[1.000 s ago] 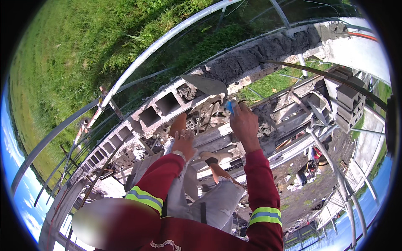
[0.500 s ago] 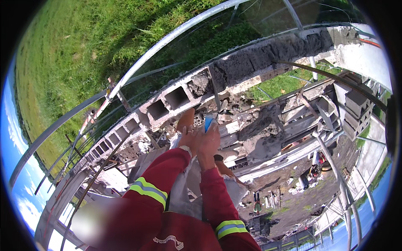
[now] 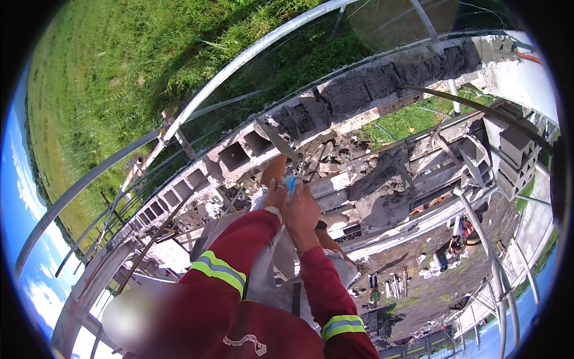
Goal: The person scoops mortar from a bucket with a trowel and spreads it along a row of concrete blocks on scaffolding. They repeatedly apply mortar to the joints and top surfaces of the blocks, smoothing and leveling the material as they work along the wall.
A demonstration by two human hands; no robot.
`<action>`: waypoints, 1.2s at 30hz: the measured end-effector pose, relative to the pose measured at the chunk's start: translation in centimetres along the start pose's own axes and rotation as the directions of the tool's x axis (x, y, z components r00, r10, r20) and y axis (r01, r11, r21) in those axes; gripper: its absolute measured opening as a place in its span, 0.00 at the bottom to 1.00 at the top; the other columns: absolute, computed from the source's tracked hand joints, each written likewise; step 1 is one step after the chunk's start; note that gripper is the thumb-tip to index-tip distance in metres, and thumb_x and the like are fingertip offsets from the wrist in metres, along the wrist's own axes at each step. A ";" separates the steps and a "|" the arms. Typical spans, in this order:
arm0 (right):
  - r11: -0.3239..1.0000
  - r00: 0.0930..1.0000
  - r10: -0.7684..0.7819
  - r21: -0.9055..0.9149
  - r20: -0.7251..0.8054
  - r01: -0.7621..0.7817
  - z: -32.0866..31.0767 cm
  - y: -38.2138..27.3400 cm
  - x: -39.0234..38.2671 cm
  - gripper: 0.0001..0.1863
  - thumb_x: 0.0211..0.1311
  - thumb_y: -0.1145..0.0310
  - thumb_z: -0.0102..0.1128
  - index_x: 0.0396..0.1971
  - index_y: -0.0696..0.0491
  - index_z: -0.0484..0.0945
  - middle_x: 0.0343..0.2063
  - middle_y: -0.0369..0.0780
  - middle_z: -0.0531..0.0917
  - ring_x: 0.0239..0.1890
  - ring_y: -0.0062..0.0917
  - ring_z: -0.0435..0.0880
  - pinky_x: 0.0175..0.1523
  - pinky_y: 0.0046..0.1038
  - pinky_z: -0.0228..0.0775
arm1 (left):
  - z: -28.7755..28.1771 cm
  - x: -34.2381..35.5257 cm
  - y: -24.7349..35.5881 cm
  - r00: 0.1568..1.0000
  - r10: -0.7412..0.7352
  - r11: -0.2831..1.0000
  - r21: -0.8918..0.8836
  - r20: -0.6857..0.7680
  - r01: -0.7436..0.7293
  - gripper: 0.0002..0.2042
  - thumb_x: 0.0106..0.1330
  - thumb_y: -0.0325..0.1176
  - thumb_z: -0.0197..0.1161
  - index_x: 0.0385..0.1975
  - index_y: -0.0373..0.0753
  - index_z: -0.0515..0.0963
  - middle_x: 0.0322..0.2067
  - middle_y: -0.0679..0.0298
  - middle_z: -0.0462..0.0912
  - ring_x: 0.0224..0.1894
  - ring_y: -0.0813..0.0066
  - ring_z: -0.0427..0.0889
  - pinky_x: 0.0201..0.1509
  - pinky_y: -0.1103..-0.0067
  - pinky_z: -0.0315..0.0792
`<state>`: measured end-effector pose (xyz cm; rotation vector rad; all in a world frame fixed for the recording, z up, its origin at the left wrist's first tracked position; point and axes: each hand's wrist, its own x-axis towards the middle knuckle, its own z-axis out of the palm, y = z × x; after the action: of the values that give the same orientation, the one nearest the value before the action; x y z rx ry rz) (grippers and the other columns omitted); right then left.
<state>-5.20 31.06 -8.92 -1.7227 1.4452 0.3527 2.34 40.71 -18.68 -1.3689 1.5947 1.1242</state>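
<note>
My right hand [image 3: 301,210] is closed around the blue handle of a trowel [image 3: 276,142]. Its flat, mortar-grey blade reaches up and left over the top of a hollow concrete block wall [image 3: 218,173]. Beside the right hand, my left hand [image 3: 274,196] has curled fingers against the same handle; its grip is partly hidden. Dark wet mortar [image 3: 353,96] covers the wall top to the right of the blade. Open block cells [image 3: 234,157] show to its left.
Metal scaffold pipes [image 3: 239,60] run along the wall's grassy far side. Planks carry a mortar heap [image 3: 382,185] to the right. Stacked concrete blocks [image 3: 517,152] stand farther right. A slanting bar [image 3: 472,106] crosses the wall. Far below, a person [image 3: 373,290] is on the ground.
The trowel blade has swung left and turned, now showing its flat face over the block cells. Mortar beside it looks more spread out. Both hands stay together at the handle.
</note>
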 end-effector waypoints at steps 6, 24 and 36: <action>0.997 0.978 0.039 0.072 -0.205 -0.025 -0.3 1.4 1.4 0.25 0.73 0.59 0.60 0.61 0.60 0.75 0.50 0.53 0.83 0.50 0.49 0.88 0.46 0.46 0.84 | 0.8 -0.8 0.7 0.957 -0.074 0.964 -0.265 -0.280 -0.003 0.30 0.78 0.45 0.50 0.76 0.35 0.66 0.78 0.47 0.62 0.82 0.43 0.56 0.84 0.45 0.44; 0.725 0.882 0.403 0.673 -0.243 -0.145 4.4 34.0 -8.3 0.25 0.66 0.59 0.70 0.57 0.60 0.80 0.35 0.57 0.87 0.37 0.53 0.88 0.44 0.47 0.78 | 0.0 2.0 6.3 0.992 -0.017 0.993 0.116 -0.124 0.031 0.49 0.69 0.63 0.63 0.81 0.36 0.55 0.81 0.50 0.58 0.83 0.50 0.55 0.86 0.58 0.47; 0.777 0.636 0.629 0.398 -0.447 -0.488 7.4 81.7 1.9 0.19 0.69 0.63 0.63 0.54 0.58 0.76 0.40 0.57 0.88 0.45 0.57 0.87 0.49 0.55 0.79 | -1.4 2.1 11.2 0.851 -0.243 0.969 -0.156 -0.465 0.191 0.44 0.67 0.42 0.73 0.78 0.28 0.59 0.76 0.40 0.65 0.79 0.43 0.62 0.83 0.58 0.53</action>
<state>-76.83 36.57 -48.58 -1.1639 2.3717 -0.0353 -9.03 39.21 -18.52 -1.9627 1.6731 0.7704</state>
